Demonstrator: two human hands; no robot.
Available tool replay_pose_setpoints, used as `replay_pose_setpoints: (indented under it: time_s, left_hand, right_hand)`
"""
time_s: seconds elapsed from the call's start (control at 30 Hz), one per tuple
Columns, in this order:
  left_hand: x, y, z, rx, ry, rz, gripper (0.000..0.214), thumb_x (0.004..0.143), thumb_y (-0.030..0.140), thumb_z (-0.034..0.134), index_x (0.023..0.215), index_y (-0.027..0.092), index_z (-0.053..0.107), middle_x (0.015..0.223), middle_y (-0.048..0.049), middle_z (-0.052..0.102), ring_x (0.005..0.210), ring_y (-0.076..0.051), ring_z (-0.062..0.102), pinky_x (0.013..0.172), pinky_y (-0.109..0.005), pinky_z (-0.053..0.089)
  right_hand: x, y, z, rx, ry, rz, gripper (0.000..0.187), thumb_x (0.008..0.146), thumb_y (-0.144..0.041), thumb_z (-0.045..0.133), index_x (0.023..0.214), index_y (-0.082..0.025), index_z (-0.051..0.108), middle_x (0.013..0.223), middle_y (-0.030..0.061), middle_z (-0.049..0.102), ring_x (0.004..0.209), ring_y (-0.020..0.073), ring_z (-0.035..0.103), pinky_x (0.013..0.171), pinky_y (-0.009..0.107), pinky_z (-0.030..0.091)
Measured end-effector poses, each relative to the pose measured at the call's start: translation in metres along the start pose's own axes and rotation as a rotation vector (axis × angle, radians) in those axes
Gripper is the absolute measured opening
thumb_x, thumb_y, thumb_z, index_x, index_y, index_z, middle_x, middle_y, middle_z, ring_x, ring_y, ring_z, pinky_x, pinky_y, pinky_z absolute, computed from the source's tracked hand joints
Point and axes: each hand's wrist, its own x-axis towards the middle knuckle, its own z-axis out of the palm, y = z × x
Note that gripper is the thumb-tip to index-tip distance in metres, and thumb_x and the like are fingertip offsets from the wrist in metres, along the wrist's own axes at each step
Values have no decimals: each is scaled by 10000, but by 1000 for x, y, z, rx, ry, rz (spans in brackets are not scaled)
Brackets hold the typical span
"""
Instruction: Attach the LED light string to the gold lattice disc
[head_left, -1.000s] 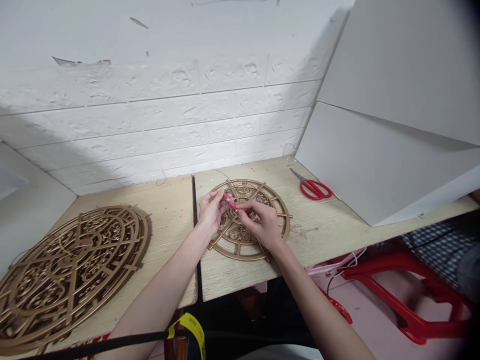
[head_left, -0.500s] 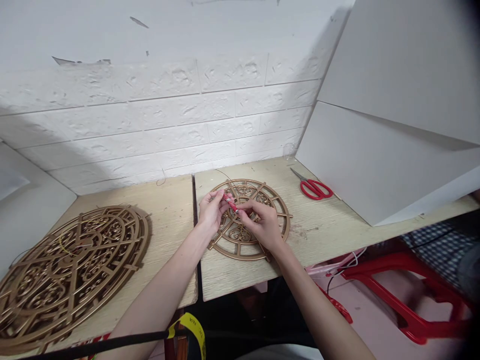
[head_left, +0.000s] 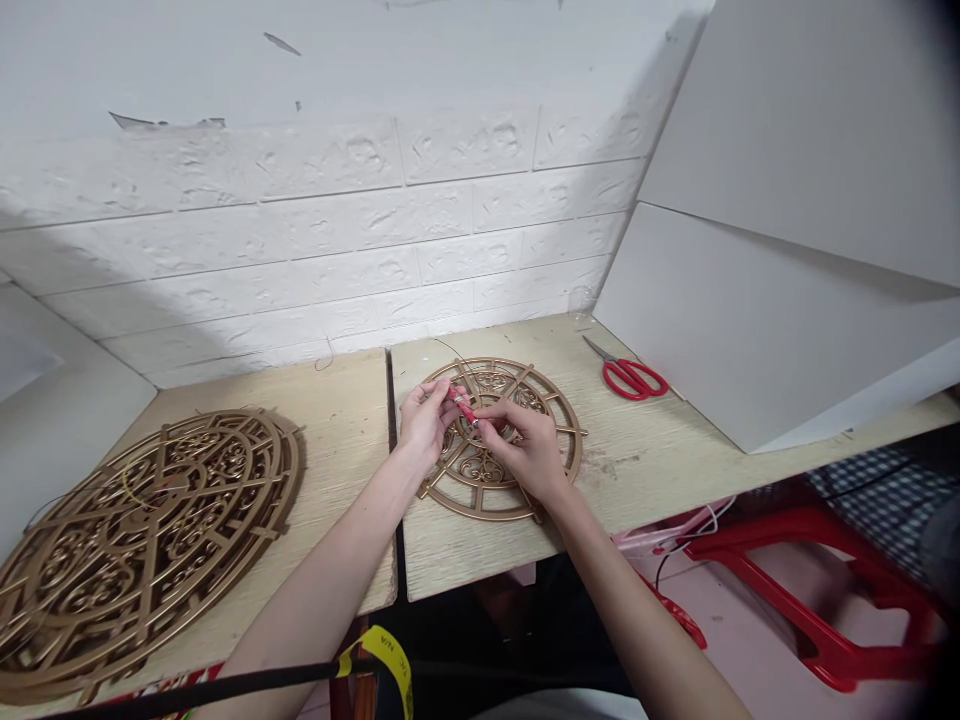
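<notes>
I have a slim red piece [head_left: 463, 405] with pale markings up above the middle of a round gold lattice [head_left: 480, 467]. My left hand [head_left: 421, 425] pinches its upper end, thumb and fingers closed on it; my right hand [head_left: 527, 448] has the lower end between thumb and fingertips, closed just as tight. The lattice lies flat on the surface [head_left: 660, 455] beneath both hands, and a thin wire [head_left: 455, 349] curves out past its far rim. Off to the right, near the white panel [head_left: 765, 340], lie red-handled scissors [head_left: 634, 379], blades toward the wall [head_left: 337, 235]. To my left, beyond the dark gap, is a pile of similar gold lattices [head_left: 147, 590], with a yellow strand [head_left: 129, 487] on top. A red stool [head_left: 832, 665] stands below on the right.
</notes>
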Motion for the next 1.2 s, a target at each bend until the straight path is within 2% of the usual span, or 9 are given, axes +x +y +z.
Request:
replay_pose_setpoints:
  time_s: [0.6, 0.67, 0.73, 0.83, 0.93, 1.03, 1.1, 1.2]
  left_hand:
    - [1, 0, -1, 8, -17, -2, 104, 782, 146, 622, 756, 125, 524, 684, -64, 653, 602, -127, 633, 623, -256, 527]
    - [1, 0, -2, 3, -20, -2, 110, 779, 151, 630, 766, 124, 525, 689, -67, 658, 609, -129, 638, 617, -251, 527]
    - [1, 0, -2, 2, -13, -4, 136, 762, 162, 657, 771, 126, 526, 697, -67, 661, 613, -131, 642, 609, -246, 525]
    - [0, 1, -2, 14, -8, -7, 151, 751, 167, 671, 768, 127, 526, 702, -65, 660, 609, -133, 644, 588, -237, 517]
    - [-2, 2, -1, 12, -12, -10, 113, 769, 148, 643, 772, 126, 532, 695, -62, 656, 607, -128, 639, 590, -238, 516]
    - [-3, 2, 1, 19, -24, -12, 139, 753, 159, 667, 773, 128, 532, 689, -56, 653, 607, -128, 636, 594, -244, 518]
    - [-4, 2, 1, 31, -33, -6, 181, 730, 180, 698, 772, 130, 528, 690, -54, 654, 611, -130, 637, 589, -242, 516]
    - [-3, 0, 0, 42, -24, 3, 206, 717, 194, 712, 774, 132, 524, 699, -58, 662, 623, -128, 640, 594, -236, 517]
  right_hand:
    - [-1, 1, 0, -5, -29, 13, 134, 851, -204, 544, 922, -177, 655, 744, 11, 659, 607, 117, 566, 576, 231, 448]
    - [0, 0, -1, -19, 1, 1, 131, 857, -215, 546, 916, -183, 658, 775, 22, 670, 628, 126, 580, 591, 241, 462]
    - [1, -1, -5, -54, 105, -4, 129, 863, -226, 544, 901, -192, 662, 827, 40, 675, 686, 147, 603, 629, 264, 481]
    - [-1, -2, -19, -95, 385, 13, 130, 864, -249, 544, 915, -196, 652, 912, 66, 664, 805, 180, 617, 703, 309, 500]
    - [-11, -2, -43, -74, 696, 50, 153, 858, -285, 551, 935, -181, 633, 934, 73, 653, 858, 197, 614, 696, 322, 502]
    - [-27, -3, -75, -99, 978, 129, 181, 855, -316, 535, 935, -180, 624, 881, 58, 645, 764, 186, 611, 605, 302, 480]
    - [-40, -4, -97, -105, 1035, 218, 185, 823, -325, 564, 923, -184, 630, 822, 45, 640, 717, 181, 608, 584, 297, 470]
    - [-58, -1, -123, -115, 869, 406, 226, 745, -353, 642, 890, -180, 657, 770, 45, 652, 692, 185, 611, 571, 289, 467]
